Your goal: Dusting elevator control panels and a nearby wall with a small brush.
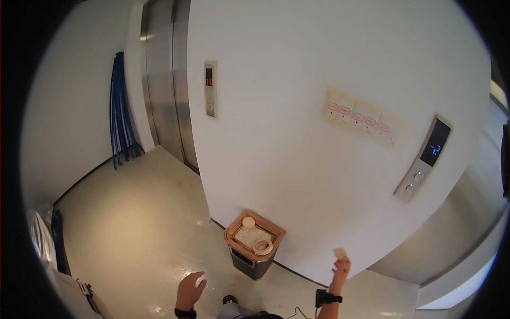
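My right hand (341, 269) is raised beside the white wall, its fingers closed on a small pale yellow piece (339, 253) that looks like crumpled tape. My left hand (190, 291) hangs low at the left with its thumb and fingers apart, holding nothing. Between my hands, against the wall, stands a dark bin (243, 262) with a copper-brown rim and pale gravel in its top. A cream tape roll (262, 246) lies on the near side of that top. At its far side sits a round pale piece (248, 223), perhaps another roll.
Pale tape frames a row of white sheets with red marks (364, 118) on the wall. A lift button panel (423, 158) is to their right, a narrower one (211, 89) to the left. Steel lift doors (164, 80) and hanging blue strips (121, 109) stand farther left.
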Available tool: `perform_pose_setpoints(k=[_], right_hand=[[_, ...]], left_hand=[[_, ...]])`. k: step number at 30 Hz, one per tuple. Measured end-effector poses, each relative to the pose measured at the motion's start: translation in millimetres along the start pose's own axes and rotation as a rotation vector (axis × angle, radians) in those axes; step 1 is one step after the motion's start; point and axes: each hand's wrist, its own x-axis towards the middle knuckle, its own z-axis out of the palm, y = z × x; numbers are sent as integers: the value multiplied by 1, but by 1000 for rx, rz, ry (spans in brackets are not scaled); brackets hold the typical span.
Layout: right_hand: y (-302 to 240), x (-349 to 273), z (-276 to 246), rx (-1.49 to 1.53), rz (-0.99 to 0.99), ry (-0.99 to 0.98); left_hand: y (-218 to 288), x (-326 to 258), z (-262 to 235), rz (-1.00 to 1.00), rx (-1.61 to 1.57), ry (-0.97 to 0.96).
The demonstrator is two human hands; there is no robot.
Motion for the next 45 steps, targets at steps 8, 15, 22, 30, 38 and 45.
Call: perform_pose_setpoints(k=[8,15,22,30,38,45], right_hand=[[-43,-40,-41,0,-59,143],[-20,-112,1,-15,-28,137],[20,-210,121,-46,14,-146],[57,-334,277,-108,101,-752],[52,-442,373,-245,-26,-1280],[34,-431,476,-281,-305,-1694]], left_hand=[[35,37,21,256,-212,-159],[-22,29,-22,273,-273,-298],[-163,1,-117,101,-94,-268],[-284,-30,-189,-151,3,-139],[-268,11,-184,-194,-200,-183],[-286,100,-168,-19,-129,-118]])
